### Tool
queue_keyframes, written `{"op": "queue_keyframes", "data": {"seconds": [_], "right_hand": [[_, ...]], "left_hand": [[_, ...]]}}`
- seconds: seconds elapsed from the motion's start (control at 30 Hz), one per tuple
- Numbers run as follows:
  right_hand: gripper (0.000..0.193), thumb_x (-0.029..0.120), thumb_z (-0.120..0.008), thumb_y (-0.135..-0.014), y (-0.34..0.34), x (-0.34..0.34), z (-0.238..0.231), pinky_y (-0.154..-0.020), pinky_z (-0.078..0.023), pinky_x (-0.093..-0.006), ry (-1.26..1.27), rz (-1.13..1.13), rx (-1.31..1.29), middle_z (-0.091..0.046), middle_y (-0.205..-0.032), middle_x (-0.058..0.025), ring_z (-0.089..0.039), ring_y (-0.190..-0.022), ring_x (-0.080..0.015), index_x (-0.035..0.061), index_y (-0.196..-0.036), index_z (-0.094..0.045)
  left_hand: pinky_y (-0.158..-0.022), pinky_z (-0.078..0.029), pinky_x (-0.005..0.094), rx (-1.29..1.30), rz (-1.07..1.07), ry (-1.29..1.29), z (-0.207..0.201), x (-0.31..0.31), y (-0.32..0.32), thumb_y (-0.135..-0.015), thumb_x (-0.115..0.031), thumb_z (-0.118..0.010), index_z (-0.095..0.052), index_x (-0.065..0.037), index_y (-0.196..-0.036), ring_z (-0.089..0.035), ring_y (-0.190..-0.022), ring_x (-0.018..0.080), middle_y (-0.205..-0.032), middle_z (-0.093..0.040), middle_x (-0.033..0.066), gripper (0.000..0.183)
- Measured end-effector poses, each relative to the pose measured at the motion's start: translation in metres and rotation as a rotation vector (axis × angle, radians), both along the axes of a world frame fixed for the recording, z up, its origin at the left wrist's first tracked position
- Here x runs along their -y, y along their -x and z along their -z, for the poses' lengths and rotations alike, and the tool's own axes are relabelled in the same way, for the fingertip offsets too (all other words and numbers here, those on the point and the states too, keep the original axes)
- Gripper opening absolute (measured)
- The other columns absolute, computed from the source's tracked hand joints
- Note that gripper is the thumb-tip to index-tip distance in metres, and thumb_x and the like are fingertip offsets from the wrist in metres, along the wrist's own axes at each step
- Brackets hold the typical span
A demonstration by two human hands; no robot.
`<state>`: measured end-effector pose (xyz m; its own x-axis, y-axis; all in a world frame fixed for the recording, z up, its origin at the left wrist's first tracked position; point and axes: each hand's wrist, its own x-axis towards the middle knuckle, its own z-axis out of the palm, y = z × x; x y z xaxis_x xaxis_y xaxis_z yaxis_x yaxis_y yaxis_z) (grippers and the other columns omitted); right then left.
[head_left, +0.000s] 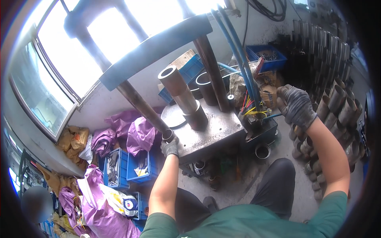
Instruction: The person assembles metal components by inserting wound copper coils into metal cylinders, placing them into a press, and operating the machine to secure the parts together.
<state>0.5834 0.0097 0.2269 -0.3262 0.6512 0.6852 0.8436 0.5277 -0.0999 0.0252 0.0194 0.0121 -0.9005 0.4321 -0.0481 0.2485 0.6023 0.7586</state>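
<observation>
My left hand (pixel 170 147), in a grey glove, closes round a short metal tube (pixel 167 135) at the left front corner of the press table (pixel 214 137). To the right, my right hand (pixel 297 106), also gloved, is curled closed at the end of a thin blue lever (pixel 273 116) by the hoses; its fingers hide the grip. On the press table stands a stack of metal cylinders (pixel 183 94), a wide pale one on top and a darker sleeve (pixel 195 116) at its base. A round plate (pixel 173 115) lies beside the stack.
Steel posts (pixel 212 71) carry the press's heavy crossbeam (pixel 158 49). Coloured wires (pixel 254 109) and blue hoses (pixel 241 51) run near my right hand. Many metal tubes (pixel 337 99) are piled at right. Blue bins (pixel 116 168) and purple sacks (pixel 141 135) sit at left.
</observation>
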Motion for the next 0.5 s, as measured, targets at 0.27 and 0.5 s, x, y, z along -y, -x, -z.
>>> {"op": "queue_keyframes", "data": {"seconds": [0.27, 0.5], "right_hand": [[0.018, 0.021, -0.065, -0.092, 0.031, -0.069, -0.029, -0.083, -0.058, -0.0459, 0.026, 0.106, -0.064, -0.072, -0.096, -0.0184, -0.071, -0.089, -0.0372, 0.0050, -0.096, -0.070], [0.018, 0.020, -0.064, -0.090, 0.042, -0.075, -0.036, -0.083, -0.058, -0.0463, 0.036, 0.153, -0.029, -0.073, -0.094, -0.0182, -0.072, -0.088, -0.0368, 0.0048, -0.097, -0.072]], "left_hand": [[-0.112, -0.048, 0.0478, -0.090, 0.077, 0.005, -0.010, -0.002, -0.003, -0.062, -0.041, -0.095, -0.055, -0.021, -0.145, -0.059, -0.133, 0.0337, -0.142, -0.059, 0.0130, 0.095], [-0.090, -0.058, 0.0352, 0.047, 0.424, -1.190, -0.007, -0.027, 0.006, -0.070, 0.000, -0.088, -0.051, -0.008, -0.131, -0.065, -0.105, 0.0199, -0.121, -0.061, 0.0066, 0.072]]}}
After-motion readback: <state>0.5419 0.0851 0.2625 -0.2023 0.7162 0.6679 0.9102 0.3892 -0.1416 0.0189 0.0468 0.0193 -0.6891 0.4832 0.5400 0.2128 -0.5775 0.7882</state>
